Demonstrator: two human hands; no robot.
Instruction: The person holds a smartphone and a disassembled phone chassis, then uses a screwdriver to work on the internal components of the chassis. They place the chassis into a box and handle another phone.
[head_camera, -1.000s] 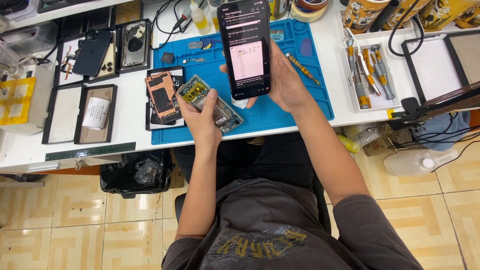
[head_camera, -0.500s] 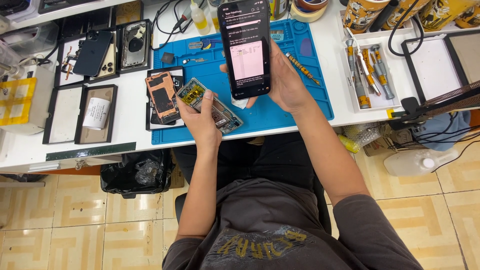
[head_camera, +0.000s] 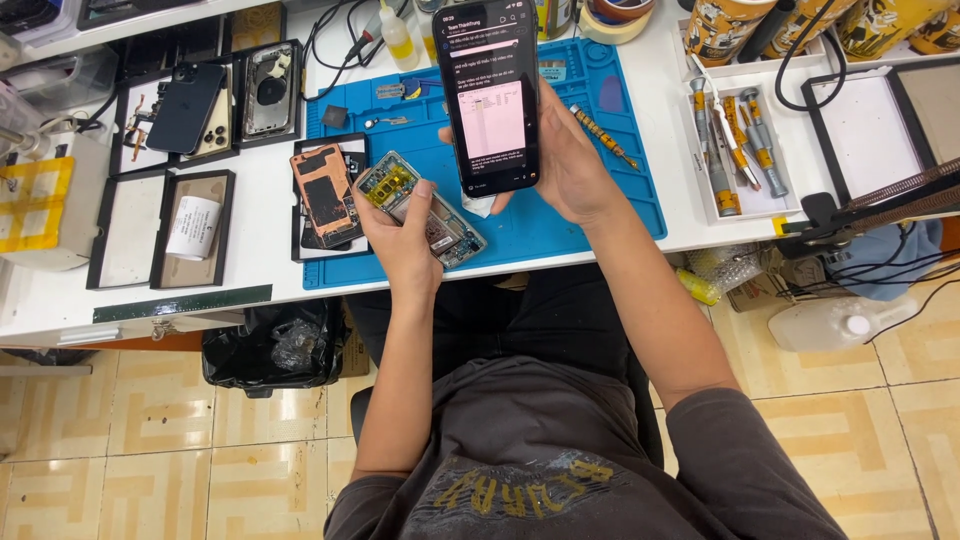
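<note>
Holding a dark smartphone (head_camera: 490, 95) upright with its lit screen facing the camera, the right hand (head_camera: 570, 165) wraps the phone's right edge from behind, fingers curled together along the side and the thumb tucked under the lower corner. The phone hangs above the blue work mat (head_camera: 590, 215), clear of its surface. The left hand (head_camera: 400, 240) grips an opened phone body (head_camera: 420, 210), its yellow and green internals exposed; the thumb lies across the top face while the other fingers close underneath it, so the part is pinched between them, tilted diagonally over the mat's near left portion. Just left of that hand, a copper-coloured phone back (head_camera: 320, 190) lies in a black tray (head_camera: 297, 240) at the mat's edge. Farther left on the white table (head_camera: 260, 270) sit more black trays, one holding a dark phone (head_camera: 185, 105) laid face down, another a bare phone frame (head_camera: 268, 90). To the right of the mat, a white tray (head_camera: 705, 190) carries several screwdrivers (head_camera: 745, 145). A small clear bottle (head_camera: 397, 38) stands at the mat's far edge, near tangled cables.
</note>
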